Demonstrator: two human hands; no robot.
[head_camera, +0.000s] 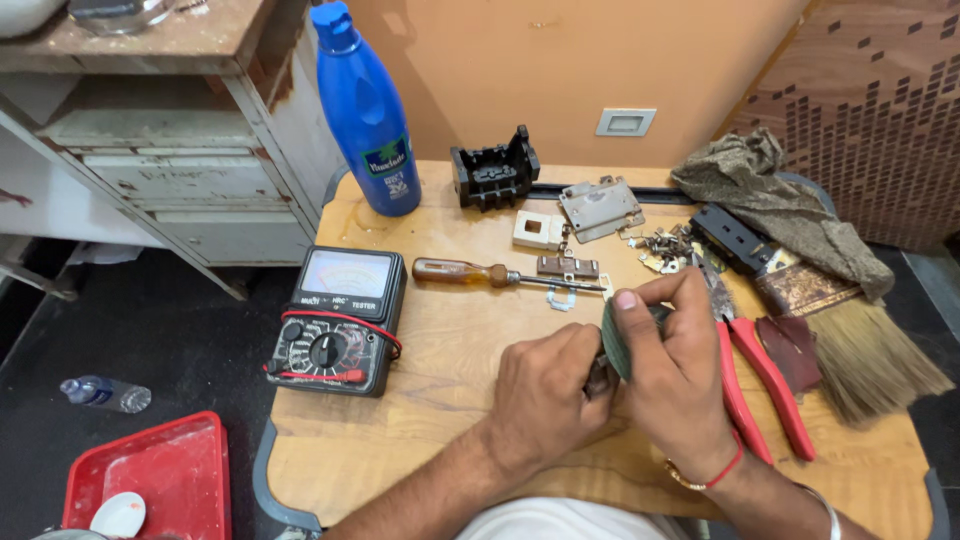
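Observation:
Over the middle of the wooden table, my left hand is closed around a small metal part, mostly hidden in my fingers. My right hand pinches a folded piece of dark green abrasive paper against that part. Both hands touch each other. Just behind them lie a wooden-handled screwdriver and a small metal bracket.
A black analog multimeter sits at the left, a blue plastic bottle behind it. Red-handled pliers, a brush, a cloth, loose screws and black plastic housings fill the right and back. A red tray lies on the floor.

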